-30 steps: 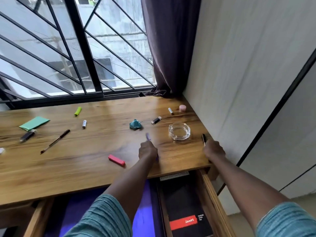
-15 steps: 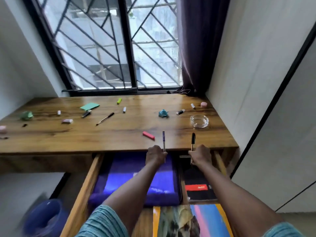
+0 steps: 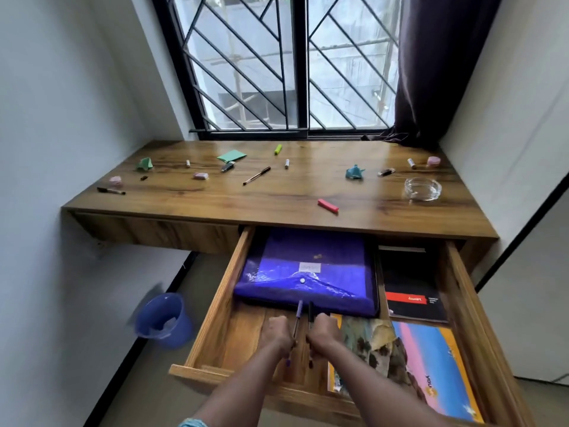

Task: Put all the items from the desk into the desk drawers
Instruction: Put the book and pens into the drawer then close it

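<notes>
The wide wooden drawer (image 3: pixel 215 306) under the desk (image 3: pixel 277 204) is pulled far out. My left hand (image 3: pixel 277 334) grips a purple pen (image 3: pixel 298 315) and my right hand (image 3: pixel 323 332) grips a black pen (image 3: pixel 310 312), side by side low over the drawer's bare wooden floor. Small items still lie on the desktop: a red eraser (image 3: pixel 328 205), a glass ashtray (image 3: pixel 422 188), a teal paper figure (image 3: pixel 354 173), a brown pen (image 3: pixel 257 175), a green note pad (image 3: pixel 231 156), a black marker (image 3: pixel 110 190).
Inside the drawer lie a purple folder (image 3: pixel 308 269), a black notebook (image 3: pixel 412 282) and a colourful book (image 3: pixel 431 365). A blue bucket (image 3: pixel 163 322) stands on the floor at left. A second drawer front (image 3: pixel 154 232) at left is closed. Walls flank the desk.
Both hands lifted the pens off the desktop and brought them back and down over the open drawer. The view pulled back, showing the whole desk and drawer.
</notes>
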`<act>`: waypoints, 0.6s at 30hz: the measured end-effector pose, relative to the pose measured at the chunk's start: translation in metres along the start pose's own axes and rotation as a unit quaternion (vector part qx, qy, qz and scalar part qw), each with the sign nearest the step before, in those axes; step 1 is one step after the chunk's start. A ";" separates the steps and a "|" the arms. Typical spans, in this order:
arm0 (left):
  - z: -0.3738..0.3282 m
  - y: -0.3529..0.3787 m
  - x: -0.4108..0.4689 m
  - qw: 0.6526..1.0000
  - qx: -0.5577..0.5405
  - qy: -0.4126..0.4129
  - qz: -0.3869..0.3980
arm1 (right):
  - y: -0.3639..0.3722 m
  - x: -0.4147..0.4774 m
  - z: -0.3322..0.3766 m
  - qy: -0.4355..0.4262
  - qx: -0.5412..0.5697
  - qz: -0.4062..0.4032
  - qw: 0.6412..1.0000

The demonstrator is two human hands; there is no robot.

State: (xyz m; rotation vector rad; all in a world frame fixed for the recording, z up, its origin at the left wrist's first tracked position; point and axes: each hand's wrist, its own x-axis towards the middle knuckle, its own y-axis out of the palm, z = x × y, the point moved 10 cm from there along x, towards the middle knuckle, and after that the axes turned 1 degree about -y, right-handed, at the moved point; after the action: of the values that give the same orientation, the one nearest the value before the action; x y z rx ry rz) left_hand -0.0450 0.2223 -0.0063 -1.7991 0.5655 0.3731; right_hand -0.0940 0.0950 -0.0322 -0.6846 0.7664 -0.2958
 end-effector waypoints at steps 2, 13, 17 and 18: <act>0.007 0.007 -0.001 1.000 0.017 0.006 0.003 | 0.011 -0.005 -0.006 0.013 -0.010 0.014 1.000; 0.027 0.012 -0.004 0.999 0.016 -0.005 -0.028 | 0.024 -0.011 -0.011 0.040 -0.081 -0.002 0.996; 0.034 0.015 -0.006 0.999 0.002 -0.023 -0.023 | 0.027 -0.015 -0.011 0.037 -0.090 -0.003 0.995; 0.035 0.014 -0.006 0.999 -0.001 -0.026 -0.021 | 0.027 -0.015 -0.011 0.036 -0.092 -0.004 0.995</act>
State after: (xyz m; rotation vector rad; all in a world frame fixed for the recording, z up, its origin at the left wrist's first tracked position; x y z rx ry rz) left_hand -0.0569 0.2542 -0.0248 -1.7953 0.4894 0.3910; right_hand -0.1124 0.1176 -0.0476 -0.8537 0.8671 -0.2611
